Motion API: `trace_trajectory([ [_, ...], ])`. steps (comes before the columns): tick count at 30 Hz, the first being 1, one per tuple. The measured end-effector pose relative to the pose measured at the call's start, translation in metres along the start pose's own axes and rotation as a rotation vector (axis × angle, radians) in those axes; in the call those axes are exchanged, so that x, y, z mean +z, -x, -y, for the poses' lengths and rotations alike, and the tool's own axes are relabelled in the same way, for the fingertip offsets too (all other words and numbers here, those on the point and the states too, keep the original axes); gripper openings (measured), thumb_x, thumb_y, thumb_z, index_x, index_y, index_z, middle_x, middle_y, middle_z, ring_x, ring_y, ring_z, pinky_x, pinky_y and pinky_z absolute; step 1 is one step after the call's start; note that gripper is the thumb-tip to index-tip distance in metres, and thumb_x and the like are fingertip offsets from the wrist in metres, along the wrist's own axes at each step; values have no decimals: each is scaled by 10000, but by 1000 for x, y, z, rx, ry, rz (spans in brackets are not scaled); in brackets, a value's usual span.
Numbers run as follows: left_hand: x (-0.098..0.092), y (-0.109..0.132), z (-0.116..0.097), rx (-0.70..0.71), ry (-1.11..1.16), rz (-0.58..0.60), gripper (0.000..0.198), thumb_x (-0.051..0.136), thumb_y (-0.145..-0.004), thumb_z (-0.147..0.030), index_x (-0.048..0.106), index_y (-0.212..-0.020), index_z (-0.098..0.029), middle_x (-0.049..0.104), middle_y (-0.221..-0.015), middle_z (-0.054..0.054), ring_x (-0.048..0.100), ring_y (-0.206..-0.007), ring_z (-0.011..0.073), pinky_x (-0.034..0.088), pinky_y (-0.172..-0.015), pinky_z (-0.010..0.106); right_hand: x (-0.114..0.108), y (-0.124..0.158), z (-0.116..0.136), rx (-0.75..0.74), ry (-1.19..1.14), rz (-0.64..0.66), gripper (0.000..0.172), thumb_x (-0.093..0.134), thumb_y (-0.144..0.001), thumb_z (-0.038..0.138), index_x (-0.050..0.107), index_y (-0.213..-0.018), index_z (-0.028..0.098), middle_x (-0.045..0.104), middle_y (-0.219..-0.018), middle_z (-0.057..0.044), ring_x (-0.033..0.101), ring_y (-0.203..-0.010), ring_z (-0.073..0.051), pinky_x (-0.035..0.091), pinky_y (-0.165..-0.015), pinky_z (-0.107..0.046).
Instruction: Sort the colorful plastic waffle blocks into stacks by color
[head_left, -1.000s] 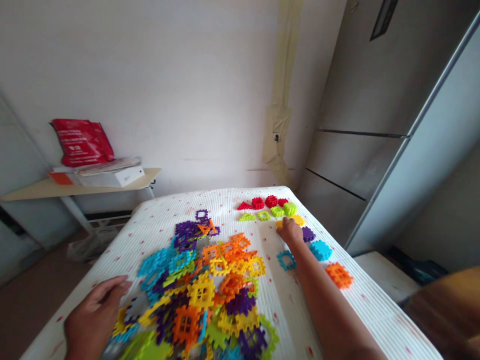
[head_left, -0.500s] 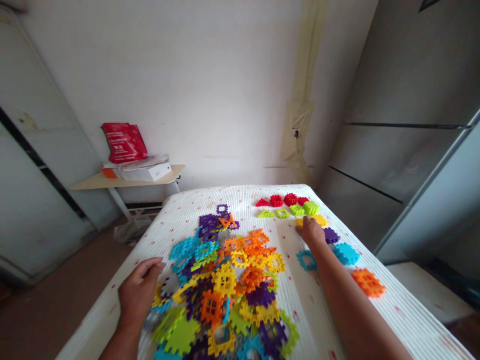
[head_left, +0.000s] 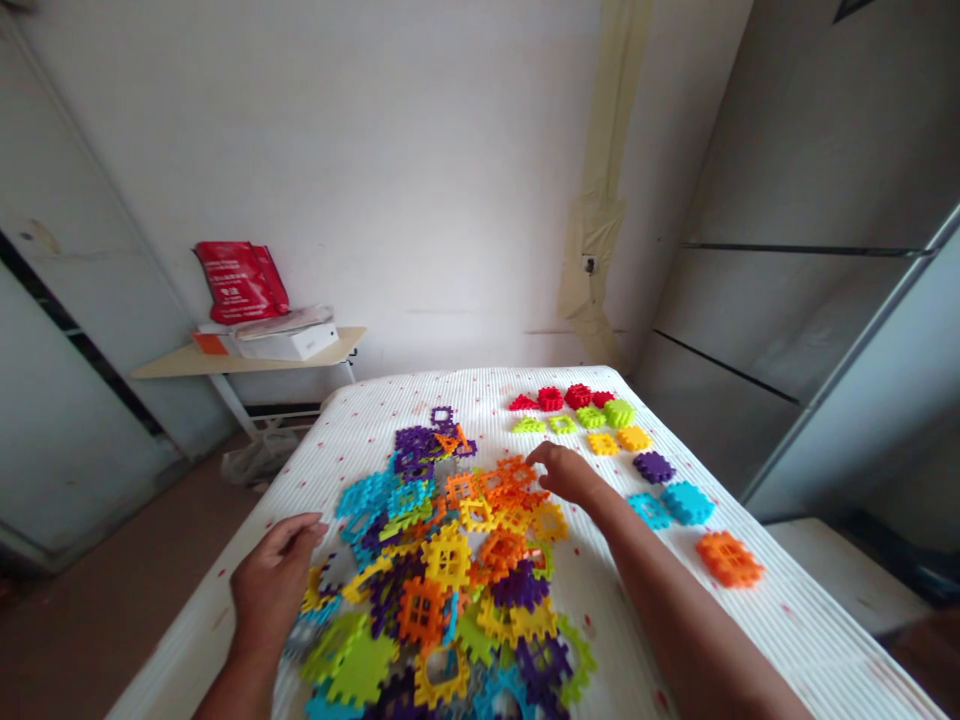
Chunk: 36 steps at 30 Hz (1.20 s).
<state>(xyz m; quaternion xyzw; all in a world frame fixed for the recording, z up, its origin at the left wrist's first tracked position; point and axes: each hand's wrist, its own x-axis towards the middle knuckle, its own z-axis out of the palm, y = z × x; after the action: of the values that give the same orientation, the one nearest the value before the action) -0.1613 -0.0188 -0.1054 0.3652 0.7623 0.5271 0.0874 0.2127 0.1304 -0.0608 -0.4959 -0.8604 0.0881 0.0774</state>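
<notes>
A heap of colourful interlocking plastic tiles (head_left: pixel 450 560) lies on the white table (head_left: pixel 375 420). My left hand (head_left: pixel 274 585) rests palm down on the heap's left edge, fingers loosely spread. My right hand (head_left: pixel 566 475) hovers over the orange tiles (head_left: pixel 510 480) at the heap's far right side, fingers curled down, nothing visibly in them. Sorted groups lie to the right: red tiles (head_left: pixel 562 398), green tiles (head_left: pixel 592 418), yellow tiles (head_left: pixel 619 440), a purple tile (head_left: pixel 654 466), blue tiles (head_left: pixel 671 505) and an orange tile (head_left: pixel 727 558).
A small side shelf (head_left: pixel 247 358) by the wall carries a red bag (head_left: pixel 240 282) and a white box. Grey cabinet doors (head_left: pixel 787 300) stand to the right of the table. Bare floor lies at the left.
My right hand has pulled back left from the yellow sorted tiles to the heap's orange tiles. A yellow tile now lies uncovered in the sorted area. My left hand barely moved.
</notes>
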Motion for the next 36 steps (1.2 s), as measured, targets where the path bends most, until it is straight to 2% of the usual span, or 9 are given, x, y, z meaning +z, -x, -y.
trace_trajectory([
  [6,-1,1,-8,-21,-12,-9,372,601,-553,-491,678,-783,-209,696,-725,7,647,-748,240,487,-778,348,10,2,17,-42,22,26,276,495,-821,126,670,-1016,212,648,-1116,-65,636,-928,-164,455,-784,-236],
  [12,-2,3,-16,-21,-22,-34,367,596,-515,-492,670,-733,-206,687,-715,6,634,-738,244,485,-786,360,-4,3,23,-50,4,-25,272,435,-902,208,666,-1046,219,683,-1079,-53,631,-952,-169,437,-787,-233],
  [16,-3,4,-18,-40,-5,-17,392,590,-516,-493,674,-760,-198,689,-726,13,636,-747,248,481,-807,366,-16,3,15,-26,-27,-67,298,416,-914,215,658,-1087,230,699,-1050,-39,638,-923,-157,431,-771,-225],
  [22,-4,6,-23,-96,-11,-9,442,588,-474,-507,675,-776,-196,689,-754,11,636,-802,259,471,-840,357,-17,3,-10,94,-15,-72,301,419,-900,199,681,-1048,220,714,-1002,-39,647,-899,-157,434,-759,-220],
  [26,-3,4,-18,-72,-40,-9,435,594,-482,-511,680,-777,-203,695,-797,7,634,-838,259,467,-851,345,-9,3,-18,211,29,-82,343,429,-881,180,624,-1162,205,681,-1093,-65,636,-961,-163,439,-792,-233],
  [29,-3,2,-11,-73,-41,-7,432,594,-496,-512,677,-789,-205,697,-807,5,638,-833,257,468,-847,343,-8,3,-15,299,78,-106,381,466,-862,201,558,-1231,180,632,-1173,-109,624,-1003,-194,447,-802,-267],
  [33,-2,1,-12,-68,-47,-8,436,591,-512,-520,679,-803,-208,699,-796,7,644,-841,264,463,-864,353,-7,4,-5,390,144,-105,330,486,-872,313,572,-1149,156,661,-1057,-152,636,-967,-260,466,-766,-340],
  [36,-3,2,-14,-62,-100,-5,402,580,-527,-524,683,-772,-222,704,-799,3,645,-851,275,466,-865,374,-2,4,5,424,173,-76,359,548,-837,402,577,-1103,163,668,-1007,-154,641,-950,-273,476,-748,-352],
])
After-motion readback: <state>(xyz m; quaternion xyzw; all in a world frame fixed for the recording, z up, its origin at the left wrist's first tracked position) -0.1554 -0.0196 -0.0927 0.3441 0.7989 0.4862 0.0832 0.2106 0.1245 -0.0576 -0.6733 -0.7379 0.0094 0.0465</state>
